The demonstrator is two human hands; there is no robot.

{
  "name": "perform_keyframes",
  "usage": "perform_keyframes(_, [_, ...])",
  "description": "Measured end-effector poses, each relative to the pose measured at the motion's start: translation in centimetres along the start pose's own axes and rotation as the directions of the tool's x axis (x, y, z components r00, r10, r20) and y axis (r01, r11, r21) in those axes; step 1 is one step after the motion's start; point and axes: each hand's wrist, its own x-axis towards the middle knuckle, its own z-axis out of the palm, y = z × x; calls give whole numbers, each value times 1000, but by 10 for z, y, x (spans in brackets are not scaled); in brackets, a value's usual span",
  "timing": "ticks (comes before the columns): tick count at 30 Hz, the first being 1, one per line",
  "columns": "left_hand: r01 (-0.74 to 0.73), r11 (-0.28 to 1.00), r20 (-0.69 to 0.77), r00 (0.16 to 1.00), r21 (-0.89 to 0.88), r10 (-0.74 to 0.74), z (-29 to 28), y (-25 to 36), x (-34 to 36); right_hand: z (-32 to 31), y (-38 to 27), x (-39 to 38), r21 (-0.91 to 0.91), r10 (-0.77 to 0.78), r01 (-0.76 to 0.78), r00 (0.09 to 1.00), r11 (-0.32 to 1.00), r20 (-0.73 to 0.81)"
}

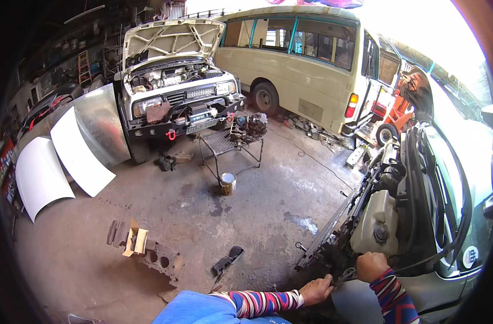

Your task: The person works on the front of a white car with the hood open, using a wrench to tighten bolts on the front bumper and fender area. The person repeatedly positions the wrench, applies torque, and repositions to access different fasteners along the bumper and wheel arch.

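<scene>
Both hands are in the engine bay of the vehicle (451, 270) at the right. My left hand (315, 290), in a striped sleeve, has its fingers closed near a small metal piece (345, 276); what they hold is too small to make out. My right hand (372, 265) is curled in a fist just below a translucent plastic reservoir (375, 216), with its grip hidden. Dark hoses and parts surround both hands, and a long metal rail (322, 232) runs along the bay's edge.
A white off-roader (177, 94) with raised hood and a cream bus (292, 70) stand behind. A metal stand (214, 148) holds engine parts; a can (228, 184) sits below. An engine block (163, 262), dark part (227, 262), loose white panels (44, 178) and a cable (327, 164) occupy the floor.
</scene>
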Motion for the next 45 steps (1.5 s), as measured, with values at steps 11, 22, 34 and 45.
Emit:
perform_keyframes(11, [333, 690, 523, 849, -643, 78, 13, 11, -9, 0, -6, 1, -63, 19, -11, 991, 998, 131])
perform_keyframes(22, [738, -195, 756, 653, -646, -31, 4, 43, -24, 8, -9, -2, -52, 7, -4, 998, 999, 55])
perform_keyframes(34, [763, 29, 748, 640, -646, -177, 4, 42, -21, -3, -8, -5, -32, 20, -18, 998, 999, 65])
perform_keyframes(45, [753, -8, 739, 644, -658, -196, -1, 59, -24, -9, -11, -1, -41, 45, -38, 982, 998, 186])
